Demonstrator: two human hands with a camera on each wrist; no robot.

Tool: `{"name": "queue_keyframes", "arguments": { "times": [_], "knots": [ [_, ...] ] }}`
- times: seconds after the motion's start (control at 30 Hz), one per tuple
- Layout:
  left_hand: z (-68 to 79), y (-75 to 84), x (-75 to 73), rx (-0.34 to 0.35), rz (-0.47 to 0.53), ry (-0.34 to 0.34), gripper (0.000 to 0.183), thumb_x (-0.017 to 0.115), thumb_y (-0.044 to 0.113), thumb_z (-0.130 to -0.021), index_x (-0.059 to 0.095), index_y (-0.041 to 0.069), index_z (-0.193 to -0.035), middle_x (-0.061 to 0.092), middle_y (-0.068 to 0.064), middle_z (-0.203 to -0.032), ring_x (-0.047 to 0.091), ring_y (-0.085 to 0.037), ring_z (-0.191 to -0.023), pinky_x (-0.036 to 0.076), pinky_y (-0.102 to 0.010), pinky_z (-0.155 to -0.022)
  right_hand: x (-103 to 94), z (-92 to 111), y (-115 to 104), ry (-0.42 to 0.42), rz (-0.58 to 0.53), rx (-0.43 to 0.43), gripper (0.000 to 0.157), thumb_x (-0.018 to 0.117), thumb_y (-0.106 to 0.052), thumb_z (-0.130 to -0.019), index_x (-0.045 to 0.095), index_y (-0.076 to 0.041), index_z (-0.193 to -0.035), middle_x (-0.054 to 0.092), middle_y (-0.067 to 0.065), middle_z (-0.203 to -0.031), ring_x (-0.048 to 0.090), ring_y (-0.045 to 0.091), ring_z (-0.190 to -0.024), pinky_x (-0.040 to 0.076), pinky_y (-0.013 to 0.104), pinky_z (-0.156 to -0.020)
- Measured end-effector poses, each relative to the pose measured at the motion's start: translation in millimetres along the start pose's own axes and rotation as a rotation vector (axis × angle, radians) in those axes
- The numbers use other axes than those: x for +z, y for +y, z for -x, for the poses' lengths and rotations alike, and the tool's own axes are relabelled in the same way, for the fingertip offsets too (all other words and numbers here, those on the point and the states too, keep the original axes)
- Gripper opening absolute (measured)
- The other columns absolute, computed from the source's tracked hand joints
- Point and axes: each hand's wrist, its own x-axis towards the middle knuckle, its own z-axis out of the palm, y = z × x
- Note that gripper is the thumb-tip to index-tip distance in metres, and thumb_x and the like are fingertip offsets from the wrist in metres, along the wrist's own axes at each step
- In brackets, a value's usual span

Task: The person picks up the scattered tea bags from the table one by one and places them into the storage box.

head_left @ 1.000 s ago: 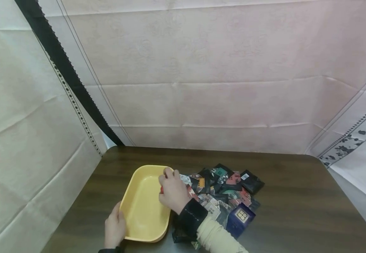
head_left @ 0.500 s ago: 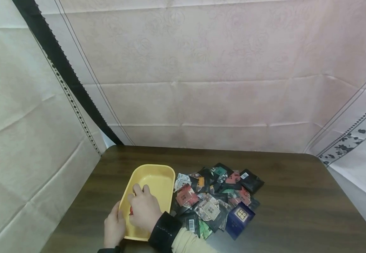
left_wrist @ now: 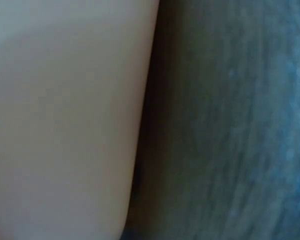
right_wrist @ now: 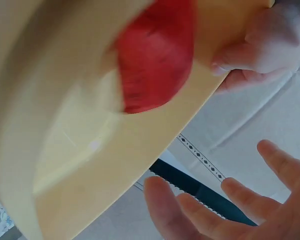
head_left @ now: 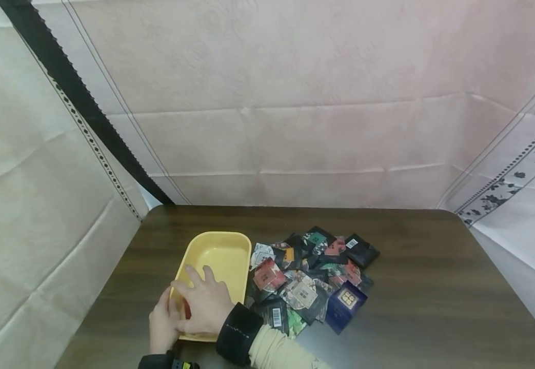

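A yellow plastic tray [head_left: 223,261] stands at the left of the table. My left hand [head_left: 163,325] grips its left rim, with the thumb over the inner wall in the right wrist view. My right hand [head_left: 207,302] is over the tray's near left part, its fingers spread and slightly bent in the right wrist view. A red packet [right_wrist: 157,60] rests in the tray against the wall by my left thumb, apart from my right fingers. In the head view my right hand hides most of it. Only blurred skin and table appear in the left wrist view.
Right beside the tray lies a loose pile of small packets [head_left: 304,294], mostly black and clear, some with red or green. A dark blue packet [head_left: 344,302] lies at its near right edge. Brown wooden table [head_left: 424,287] extends right; pale cloth [head_left: 295,128] hangs behind.
My right hand has moved left from the pile side into the tray with the red packet, then let go and spread its fingers. My left hand stays on the rim. The head view has shifted slightly.
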Motion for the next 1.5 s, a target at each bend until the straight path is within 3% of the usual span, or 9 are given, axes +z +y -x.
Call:
{"name": "queue_keyframes", "arguments": {
  "times": [0.13,0.27,0.37,0.53,0.77,0.97,1.23,1.5],
  "knots": [
    [-0.9,-0.2,0.9,0.0,-0.013,0.022,0.038,0.032,0.004,-0.095,0.036,-0.013,-0.13,0.055,-0.019,-0.074,0.042,-0.02,-0.053,0.037,-0.032,-0.054,-3.7,1.6,1.7,-0.007,-0.009,-0.005,0.065,0.062,-0.057,-0.072,0.046,-0.035,-0.131,0.033,-0.002,-0.141,0.04,0.026,-0.117,0.049,0.03,-0.068],
    [-2.4,0.7,2.9,-0.021,0.004,0.017,0.038,0.033,0.002,-0.095,0.036,-0.013,-0.13,0.056,-0.032,-0.097,0.049,-0.028,-0.063,0.041,-0.037,-0.058,-7.4,2.7,5.7,0.01,-0.007,0.017,0.062,0.061,-0.056,-0.073,0.05,-0.032,-0.129,0.035,-0.002,-0.14,0.041,0.026,-0.117,0.049,0.031,-0.067],
    [-3.0,1.1,4.1,-0.041,0.015,0.02,0.039,0.032,0.002,-0.095,0.035,-0.013,-0.131,0.049,-0.037,-0.115,0.054,-0.04,-0.083,0.045,-0.048,-0.071,-10.3,3.9,12.2,0.01,0.0,0.056,0.062,0.062,-0.056,-0.073,0.05,-0.031,-0.128,0.037,0.0,-0.139,0.041,0.026,-0.117,0.049,0.033,-0.068],
    [-2.7,0.6,3.9,-0.072,0.022,0.022,0.039,0.031,0.002,-0.095,0.033,-0.012,-0.132,0.041,-0.037,-0.124,0.044,-0.05,-0.109,0.036,-0.06,-0.088,-15.8,8.6,29.0,-0.018,0.036,0.133,0.066,0.062,-0.058,-0.073,0.046,-0.031,-0.132,0.036,0.003,-0.139,0.039,0.027,-0.119,0.05,0.036,-0.069],
    [-3.6,-0.1,4.7,-0.09,0.021,0.02,0.04,0.03,0.0,-0.095,0.033,-0.01,-0.133,0.041,-0.036,-0.126,0.041,-0.049,-0.113,0.033,-0.06,-0.091,-23.2,23.9,58.1,-0.027,0.023,0.238,0.067,0.062,-0.055,-0.074,0.046,-0.027,-0.133,0.034,0.007,-0.141,0.037,0.033,-0.122,0.049,0.046,-0.074],
    [-3.3,0.8,4.4,-0.122,0.028,-0.007,0.041,0.029,0.002,-0.095,0.03,-0.009,-0.135,0.038,-0.036,-0.129,0.039,-0.05,-0.115,0.032,-0.06,-0.092,-22.8,44.1,88.5,0.019,-0.021,0.29,0.068,0.065,-0.051,-0.075,0.047,-0.022,-0.133,0.033,0.012,-0.141,0.035,0.039,-0.123,0.046,0.054,-0.079],
    [-2.2,-1.1,4.2,-0.09,0.031,0.001,0.041,0.029,0.003,-0.095,0.031,-0.009,-0.134,0.04,-0.037,-0.126,0.04,-0.051,-0.113,0.032,-0.061,-0.091,-21.9,74.9,126.2,0.124,-0.017,0.348,0.062,0.069,-0.045,-0.073,0.054,-0.016,-0.126,0.038,0.018,-0.135,0.039,0.042,-0.117,0.048,0.055,-0.072],
    [-2.2,-2.3,2.9,-0.099,0.035,-0.012,0.042,0.027,0.004,-0.095,0.03,-0.009,-0.135,0.039,-0.037,-0.127,0.04,-0.051,-0.112,0.033,-0.061,-0.09,-21.8,108.3,155.8,0.146,0.045,0.447,0.067,0.072,-0.046,-0.07,0.055,-0.013,-0.125,0.039,0.02,-0.134,0.041,0.046,-0.113,0.051,0.051,-0.062]
  ]
}}
